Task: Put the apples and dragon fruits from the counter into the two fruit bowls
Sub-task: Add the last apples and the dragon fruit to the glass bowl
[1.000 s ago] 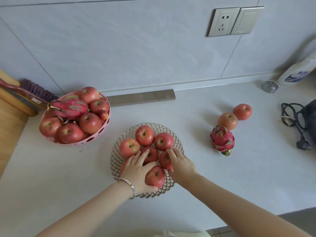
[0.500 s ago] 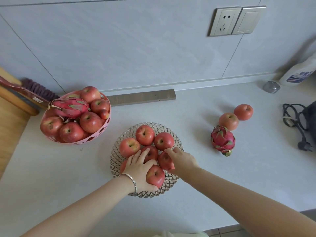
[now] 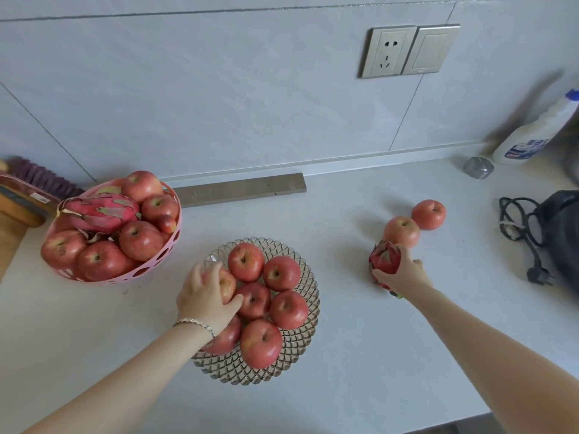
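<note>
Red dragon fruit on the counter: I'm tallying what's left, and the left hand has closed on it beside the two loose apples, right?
Not the left: the head view shows the right hand closing on the red dragon fruit beside the two loose apples.

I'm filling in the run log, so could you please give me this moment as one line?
right hand: grasping dragon fruit on counter | left hand: resting on apples in glass bowl | two apples left on counter

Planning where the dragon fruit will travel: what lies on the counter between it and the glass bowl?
In the head view, only bare counter separates the dragon fruit, gripped by the right hand, from the glass bowl.
</note>
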Demonstrator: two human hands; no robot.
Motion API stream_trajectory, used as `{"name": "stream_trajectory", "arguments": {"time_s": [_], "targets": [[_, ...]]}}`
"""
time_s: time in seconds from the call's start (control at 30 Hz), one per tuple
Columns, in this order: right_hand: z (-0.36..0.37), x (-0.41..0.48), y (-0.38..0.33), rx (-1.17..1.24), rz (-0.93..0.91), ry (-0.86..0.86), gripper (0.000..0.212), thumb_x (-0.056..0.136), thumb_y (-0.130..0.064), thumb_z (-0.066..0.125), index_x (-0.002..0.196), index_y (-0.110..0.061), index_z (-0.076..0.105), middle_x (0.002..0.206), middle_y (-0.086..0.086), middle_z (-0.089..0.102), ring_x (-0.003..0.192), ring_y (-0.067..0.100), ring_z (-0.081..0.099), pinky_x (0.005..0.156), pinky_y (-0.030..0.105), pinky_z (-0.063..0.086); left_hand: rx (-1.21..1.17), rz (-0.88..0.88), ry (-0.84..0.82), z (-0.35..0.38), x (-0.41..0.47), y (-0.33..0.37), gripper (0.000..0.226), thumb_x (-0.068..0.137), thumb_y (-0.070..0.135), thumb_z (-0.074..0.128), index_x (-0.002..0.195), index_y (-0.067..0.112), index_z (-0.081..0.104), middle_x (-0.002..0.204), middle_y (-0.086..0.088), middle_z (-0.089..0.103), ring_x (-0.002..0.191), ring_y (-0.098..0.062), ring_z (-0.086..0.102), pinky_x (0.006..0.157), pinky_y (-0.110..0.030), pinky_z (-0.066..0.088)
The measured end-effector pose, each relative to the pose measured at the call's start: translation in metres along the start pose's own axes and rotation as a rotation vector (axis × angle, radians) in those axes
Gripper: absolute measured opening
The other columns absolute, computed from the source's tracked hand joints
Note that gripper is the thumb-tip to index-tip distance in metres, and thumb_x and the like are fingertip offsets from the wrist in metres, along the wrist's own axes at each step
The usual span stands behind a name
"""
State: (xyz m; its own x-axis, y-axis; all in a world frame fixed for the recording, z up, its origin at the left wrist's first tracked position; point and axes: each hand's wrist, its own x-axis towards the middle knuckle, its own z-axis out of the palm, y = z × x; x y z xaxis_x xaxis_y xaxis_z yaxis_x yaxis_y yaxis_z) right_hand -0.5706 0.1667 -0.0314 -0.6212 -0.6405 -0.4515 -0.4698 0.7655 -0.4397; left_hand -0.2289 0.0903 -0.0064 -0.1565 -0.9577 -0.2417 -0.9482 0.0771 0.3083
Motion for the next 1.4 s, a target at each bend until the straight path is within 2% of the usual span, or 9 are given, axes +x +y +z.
{"name": "stream_trajectory", "arguments": {"time_s": [0.2, 0.33, 0.47, 0.6, 0.83, 0.97, 1.1, 1.27, 1.4], "targets": [[0.008, -0.001, -0.003, 0.286, 0.072, 0.106, 0.072, 0.064, -0.034, 0.076, 0.124, -0.029, 0.035, 0.115, 0.018, 0.049, 0.053, 0.032, 0.065, 0.046, 0.031, 0.054, -0.277, -0.283, -0.178, 0.003, 0.008, -0.024, 0.092, 0.072, 0.052, 0.067, 0.141, 0.01, 0.024, 0.149, -0.018, 0.025, 0.135, -0.036, 0.029, 0.11, -0.046, 0.028], [0.009, -0.027, -0.025, 0.45, -0.048, 0.118, 0.075, 0.066, -0.038, 0.077, 0.128, -0.028, 0.034, 0.121, 0.011, 0.051, 0.087, 0.025, 0.059, 0.069, 0.034, 0.055, -0.35, -0.317, -0.221, -0.006, 0.009, -0.025, 0.093, 0.058, 0.061, 0.054, 0.138, 0.018, 0.032, 0.142, -0.017, 0.038, 0.127, -0.041, 0.037, 0.107, -0.05, 0.032], [0.015, -0.079, -0.069, 0.599, -0.26, -0.04, 0.066, 0.06, -0.044, 0.078, 0.111, -0.039, 0.037, 0.105, 0.001, 0.054, 0.077, 0.012, 0.06, 0.051, 0.018, 0.051, -0.357, -0.342, -0.257, -0.005, 0.003, -0.018, 0.094, 0.056, 0.061, 0.045, 0.141, 0.028, 0.024, 0.141, -0.021, 0.033, 0.123, -0.044, 0.038, 0.107, -0.047, 0.03], [0.048, -0.118, -0.105, 0.263, -0.389, -0.057, 0.074, 0.047, -0.062, 0.066, 0.113, -0.044, 0.038, 0.1, -0.004, 0.051, 0.088, 0.016, 0.057, 0.077, 0.027, 0.048, -0.394, -0.363, -0.314, 0.002, -0.008, -0.011, 0.101, 0.056, 0.063, 0.043, 0.146, 0.033, 0.007, 0.149, -0.019, 0.02, 0.13, -0.044, 0.03, 0.108, -0.047, 0.024], [0.094, -0.135, -0.116, -0.159, -0.347, -0.044, 0.08, 0.055, -0.062, 0.059, 0.125, -0.044, 0.024, 0.115, 0.006, 0.043, 0.112, 0.028, 0.043, 0.091, 0.038, 0.043, -0.416, -0.27, -0.394, 0.001, -0.012, -0.015, 0.092, 0.073, 0.059, 0.053, 0.146, 0.032, 0.006, 0.15, -0.018, 0.014, 0.135, -0.039, 0.023, 0.11, -0.05, 0.028], [0.096, -0.135, -0.115, -0.126, -0.362, -0.075, 0.087, 0.057, -0.061, 0.064, 0.131, -0.044, 0.021, 0.127, 0.006, 0.035, 0.121, 0.028, 0.036, 0.1, 0.041, 0.039, -0.34, 0.198, -0.152, -0.002, -0.016, -0.005, 0.073, 0.084, 0.053, 0.049, 0.145, 0.033, 0.013, 0.157, -0.005, -0.004, 0.144, -0.021, 0.0, 0.116, -0.037, 0.009], [0.081, -0.134, -0.097, 0.012, -0.393, -0.223, 0.096, 0.06, -0.051, 0.068, 0.138, -0.043, 0.011, 0.136, -0.001, 0.024, 0.13, 0.021, 0.024, 0.106, 0.041, 0.034, -0.289, 0.563, -0.332, -0.004, -0.016, 0.015, 0.08, 0.081, 0.057, 0.051, 0.144, 0.039, 0.005, 0.156, 0.01, -0.007, 0.143, -0.011, 0.004, 0.111, -0.025, 0.012], [0.035, -0.106, -0.051, 0.004, -0.467, -0.255, 0.093, 0.065, -0.051, 0.073, 0.139, -0.041, 0.017, 0.132, -0.009, 0.026, 0.123, 0.009, 0.025, 0.102, 0.031, 0.031, -0.053, 0.483, -0.341, -0.001, -0.015, 0.043, 0.09, 0.075, 0.057, 0.058, 0.143, 0.035, 0.004, 0.156, 0.001, -0.006, 0.138, -0.023, 0.026, 0.107, -0.033, 0.038], [0.0, -0.052, -0.019, -0.06, -0.426, -0.193, 0.067, 0.078, -0.035, 0.068, 0.135, -0.028, 0.033, 0.135, 0.005, 0.04, 0.126, 0.019, 0.036, 0.103, 0.031, 0.031, 0.217, 0.37, -0.313, -0.007, -0.016, 0.064, 0.087, 0.067, 0.07, 0.049, 0.139, 0.033, 0.016, 0.153, -0.004, 0.005, 0.138, -0.029, 0.019, 0.112, -0.046, 0.023]]}}
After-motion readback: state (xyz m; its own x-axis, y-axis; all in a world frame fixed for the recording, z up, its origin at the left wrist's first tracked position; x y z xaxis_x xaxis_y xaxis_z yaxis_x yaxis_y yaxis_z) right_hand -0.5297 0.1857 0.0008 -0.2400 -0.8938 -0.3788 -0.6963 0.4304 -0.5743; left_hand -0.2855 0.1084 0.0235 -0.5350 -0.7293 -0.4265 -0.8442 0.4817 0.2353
